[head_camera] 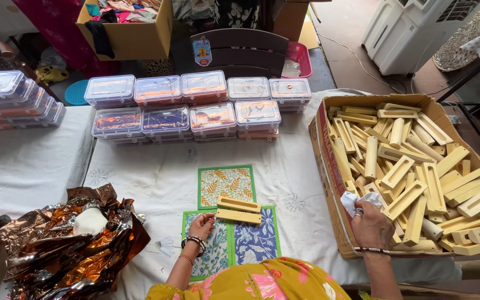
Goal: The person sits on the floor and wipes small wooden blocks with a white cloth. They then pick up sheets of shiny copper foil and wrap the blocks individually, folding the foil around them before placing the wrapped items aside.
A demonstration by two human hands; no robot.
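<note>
My left hand (201, 226) rests with curled fingers on a green-bordered patterned card (211, 250), holding nothing. Two pale wooden holder blocks (238, 209) lie side by side just beyond it, across the cards. Another leaf-patterned card (226, 183) lies farther up, and a blue floral card (258, 240) sits to the right. My right hand (371, 225) is inside the near corner of a cardboard box (329, 172) full of several pale wooden blocks (412, 166), gripping a white cloth (352, 200).
Stacked clear lidded boxes (195, 108) line the table's far side, with more at the far left (12, 97). Crumpled copper foil wrap (68, 244) with a white lump lies at the near left. A cardboard box of clothes (131, 25) and a white cooler (412, 28) stand on the floor beyond.
</note>
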